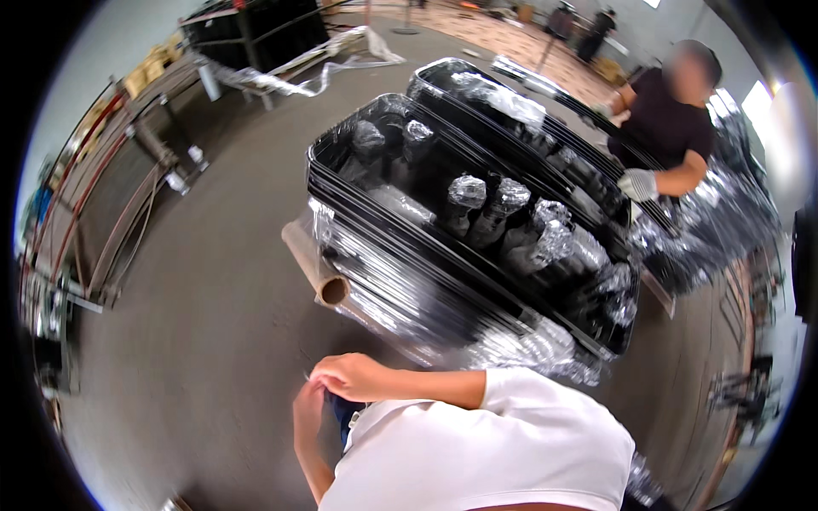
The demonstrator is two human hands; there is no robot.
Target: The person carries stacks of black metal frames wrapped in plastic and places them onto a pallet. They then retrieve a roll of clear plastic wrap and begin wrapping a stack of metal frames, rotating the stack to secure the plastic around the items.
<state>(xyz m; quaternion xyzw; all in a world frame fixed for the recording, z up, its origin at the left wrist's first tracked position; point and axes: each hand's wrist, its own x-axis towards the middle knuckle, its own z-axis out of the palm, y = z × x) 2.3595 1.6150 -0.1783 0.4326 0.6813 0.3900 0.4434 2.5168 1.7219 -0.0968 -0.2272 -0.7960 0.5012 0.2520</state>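
My right hand (351, 377) reaches across in front of my white shirt, its fingers closed in a pinch. Just below it is my left hand (308, 412), whose fingertips meet those of the right. Something tiny and pale may sit between the fingertips, too small to make out. Beyond my hands a brown cardboard tube (308, 260) with an open end leans against a stack of black trays (375, 200). Clear stretch film (400, 285) wraps the stack's side and bunches at its near corner. Inside the top tray lie several film-wrapped objects (467, 194) of unclear kind.
Behind stands a second wrapped black stack (477, 81). A person (669, 128) in dark clothes and light gloves grips long black pieces there. More film-wrapped goods (707, 226) stand at the right. Metal racks (94, 170) line the left side, and loose film (341, 55) hangs farther back.
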